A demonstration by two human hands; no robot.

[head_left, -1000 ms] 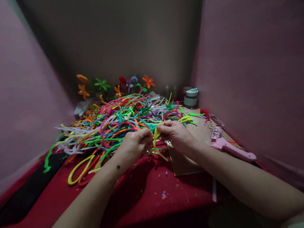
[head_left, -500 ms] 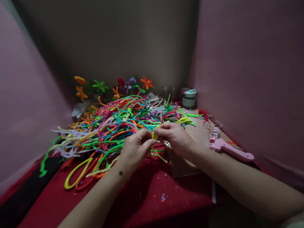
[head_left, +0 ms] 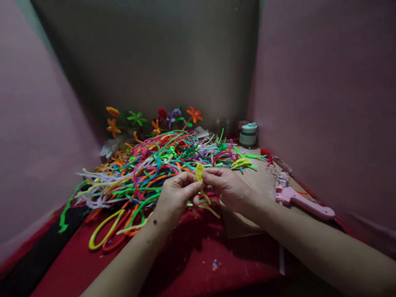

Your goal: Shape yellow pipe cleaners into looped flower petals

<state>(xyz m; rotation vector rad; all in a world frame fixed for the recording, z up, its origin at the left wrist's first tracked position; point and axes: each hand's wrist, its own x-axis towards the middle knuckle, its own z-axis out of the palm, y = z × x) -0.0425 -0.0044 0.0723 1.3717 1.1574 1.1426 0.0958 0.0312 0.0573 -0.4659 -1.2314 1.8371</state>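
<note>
Between my two hands is a small yellow pipe-cleaner petal, its rounded top standing up above my fingertips and a yellow tail hanging below. My left hand pinches it low on the left side with thumb and fingers. From the right, my right hand has thumb and forefinger closed on its edge. Just behind my hands spreads a tangled heap of coloured pipe cleaners. The lower part of the petal is partly hidden by my fingers.
A pink glue gun lies at the right on a brown board. Finished pipe-cleaner flowers stand at the back, and a lidded jar stands in the right corner. Red cloth with fluff scraps covers the front.
The yellow petal now shows more of its face above my fingers, and its tail hangs lower right. My right hand has shifted slightly down its edge. The whole view has moved a little.
</note>
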